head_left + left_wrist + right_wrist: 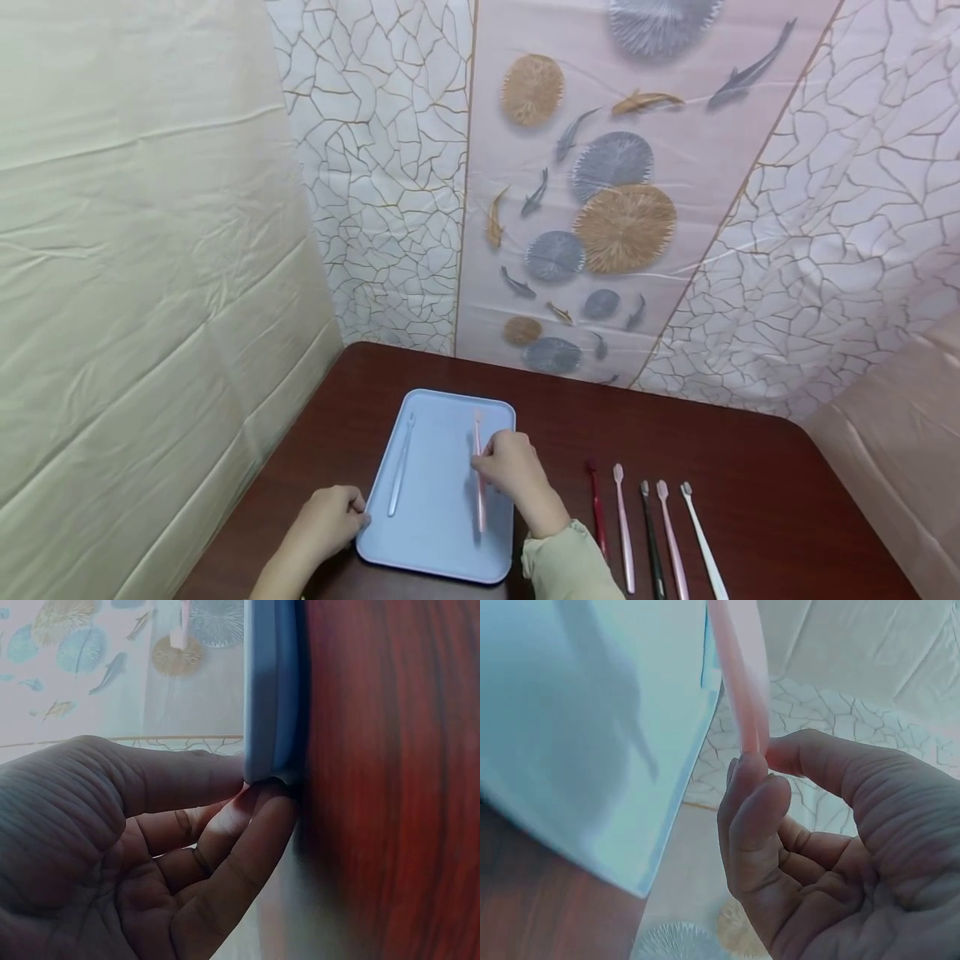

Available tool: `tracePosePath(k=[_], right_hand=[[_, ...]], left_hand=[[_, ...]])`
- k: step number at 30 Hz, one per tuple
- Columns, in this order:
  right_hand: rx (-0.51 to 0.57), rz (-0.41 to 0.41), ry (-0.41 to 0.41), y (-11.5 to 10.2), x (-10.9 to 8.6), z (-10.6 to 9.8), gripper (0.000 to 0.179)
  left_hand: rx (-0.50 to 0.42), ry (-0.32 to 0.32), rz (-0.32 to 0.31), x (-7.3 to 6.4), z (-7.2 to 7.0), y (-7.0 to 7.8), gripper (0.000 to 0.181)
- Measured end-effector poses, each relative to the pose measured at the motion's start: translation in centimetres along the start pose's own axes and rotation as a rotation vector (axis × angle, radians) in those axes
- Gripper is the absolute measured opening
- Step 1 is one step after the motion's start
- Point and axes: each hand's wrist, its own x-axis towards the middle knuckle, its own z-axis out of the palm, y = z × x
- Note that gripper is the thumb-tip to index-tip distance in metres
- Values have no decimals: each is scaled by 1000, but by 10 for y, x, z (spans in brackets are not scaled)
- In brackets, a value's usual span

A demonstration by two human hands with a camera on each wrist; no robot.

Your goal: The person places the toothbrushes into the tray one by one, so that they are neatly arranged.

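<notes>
A light blue rectangular tray (438,467) lies on the table, and one pale toothbrush (401,467) rests along its left side. At the tray's near left edge, my left hand (327,521) pinches the rim, thumb on the edge and fingertips tucked under it in the left wrist view. Over the right part of the tray, my right hand (517,471) holds a pink toothbrush (744,667) between thumb and fingertips. That toothbrush points lengthwise along the tray, and its shadow (607,682) falls on the tray surface in the right wrist view.
Right of the tray, several toothbrushes lie in a row on the dark red-brown table (555,417): a red one (597,504), a pink one (624,525), a black one (651,533), another pink one (671,533) and a white one (702,537). Patterned cloth (390,208) hangs behind the table.
</notes>
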Motion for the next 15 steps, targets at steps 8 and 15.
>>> tracePosePath(k=[8, 15], right_hand=[[24, 18, -10, -13, 17, 28, 28], [5, 35, -65, -23, 33, 54, 26]], left_hand=[[4, 19, 21, 1, 1, -1, 18], [-21, 36, 33, 0, -1, 0, 17]])
